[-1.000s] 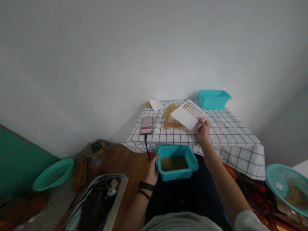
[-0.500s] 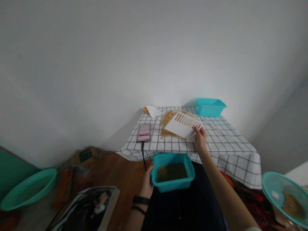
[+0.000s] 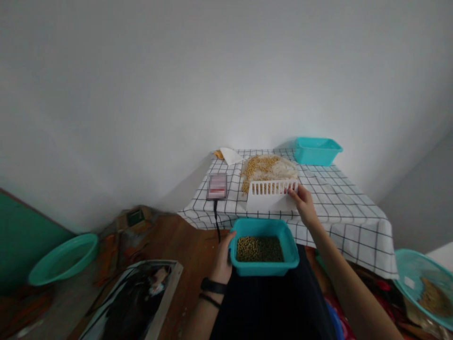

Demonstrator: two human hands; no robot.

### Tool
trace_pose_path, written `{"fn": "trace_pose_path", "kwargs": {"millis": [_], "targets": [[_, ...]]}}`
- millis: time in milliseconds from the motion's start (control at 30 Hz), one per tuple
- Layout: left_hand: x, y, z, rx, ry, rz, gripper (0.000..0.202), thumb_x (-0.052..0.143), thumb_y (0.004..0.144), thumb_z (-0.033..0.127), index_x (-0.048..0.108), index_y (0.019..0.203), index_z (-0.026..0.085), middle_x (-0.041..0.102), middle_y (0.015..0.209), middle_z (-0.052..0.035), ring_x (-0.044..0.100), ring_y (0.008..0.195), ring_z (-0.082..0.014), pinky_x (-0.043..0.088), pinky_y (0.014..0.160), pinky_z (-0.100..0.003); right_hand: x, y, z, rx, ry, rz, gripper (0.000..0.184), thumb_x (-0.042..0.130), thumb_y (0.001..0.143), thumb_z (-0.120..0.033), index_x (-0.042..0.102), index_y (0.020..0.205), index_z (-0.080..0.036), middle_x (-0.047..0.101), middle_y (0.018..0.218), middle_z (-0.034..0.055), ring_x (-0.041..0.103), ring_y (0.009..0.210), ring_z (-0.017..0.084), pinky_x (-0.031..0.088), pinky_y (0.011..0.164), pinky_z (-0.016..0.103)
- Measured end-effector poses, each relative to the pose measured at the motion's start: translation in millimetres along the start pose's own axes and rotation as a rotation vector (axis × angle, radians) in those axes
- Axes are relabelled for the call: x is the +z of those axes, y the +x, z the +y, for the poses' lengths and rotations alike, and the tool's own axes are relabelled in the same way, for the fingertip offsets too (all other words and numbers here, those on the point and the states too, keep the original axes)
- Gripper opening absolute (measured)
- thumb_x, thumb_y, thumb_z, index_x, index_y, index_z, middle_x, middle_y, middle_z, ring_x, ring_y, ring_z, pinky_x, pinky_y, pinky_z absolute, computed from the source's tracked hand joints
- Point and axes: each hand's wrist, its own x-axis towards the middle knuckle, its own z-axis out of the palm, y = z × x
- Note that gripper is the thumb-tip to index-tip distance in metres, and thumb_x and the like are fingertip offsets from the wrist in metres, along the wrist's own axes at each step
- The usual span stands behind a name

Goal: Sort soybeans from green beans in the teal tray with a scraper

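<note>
L hand (image 3: 223,259), lower ctr of frame, has its fingers hooked on the L rim of a teal tub (image 3: 262,270), thumb up on the edge. Tub sits level, over dark trousers (image 3: 272,307); can't tell if it rests on them. Inside: small beans (image 3: 260,249), yellowish at L, darker green at R. Black wristband (image 3: 213,285) on the L wrist, w/ a thinner band below.

R hand (image 3: 303,200), R of ctr, has fingers closed on the R end of a white slotted board (image 3: 271,203). Board is tilted up, slots along top, approx mid-frame, just above the tub & in front of a pale bean pile (image 3: 260,164); some pile shows thru slots. Can't tell if its bottom edge touches the surface (image 3: 332,198), which has a white cloth w/ black checks.

Pile lies on/beside a crumpled clear sheet (image 3: 286,167). Second teal tub (image 3: 316,153) at back R of surface, apart from pile. L side of surface: blurred-out flat item (image 3: 217,185) w/ black cable (image 3: 215,217) hanging off front; white paper (image 3: 231,156) behind.

Far lower L: green basin (image 3: 63,259). Far lower R: teal basin (image 3: 412,269) w/ brownish stuff (image 3: 433,297) in it.
</note>
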Motion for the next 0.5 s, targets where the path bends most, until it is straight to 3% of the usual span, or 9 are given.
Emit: {"fn": "trace_pose_path", "kwargs": {"millis": [267,367,500], "targets": [[2.5,20.4,1.4,-0.106,0.004,0.036,0.035,0.063,0.095,0.039,0.063,0.124,0.019,0.066,0.128,-0.0094,0.067,0.107,-0.0244,0.057,0.090,-0.047,-9.0,7.9,3.0,-0.064,-0.051,0.136,0.026,0.072,0.078,-0.045,0.069,0.073,-0.020,0.065,0.071,0.0000,0.052,0.069,0.017,0.040,0.066,0.030],[0.2,28.4,1.5,-0.160,0.004,0.059,0.028,0.065,0.092,0.037,0.072,0.106,0.015,0.076,0.110,-0.0116,0.071,0.105,-0.0286,0.056,0.093,-0.047,-16.3,4.3,3.8,-0.068,-0.008,0.184,0.027,0.072,0.080,-0.046,0.068,0.075,-0.020,0.066,0.075,0.0006,0.056,0.072,0.018,0.041,0.068,0.030],[-3.4,28.0,-1.2,-0.182,0.026,0.077,0.028,0.077,0.075,0.040,0.078,0.090,0.016,0.082,0.091,-0.0107,0.073,0.107,-0.0365,0.056,0.095,-0.046,-26.6,1.7,9.1,-0.088,0.062,0.315,0.024,0.072,0.081,-0.042,0.065,0.075,-0.020,0.064,0.078,0.0002,0.058,0.077,0.017,0.042,0.076,0.030]]}}
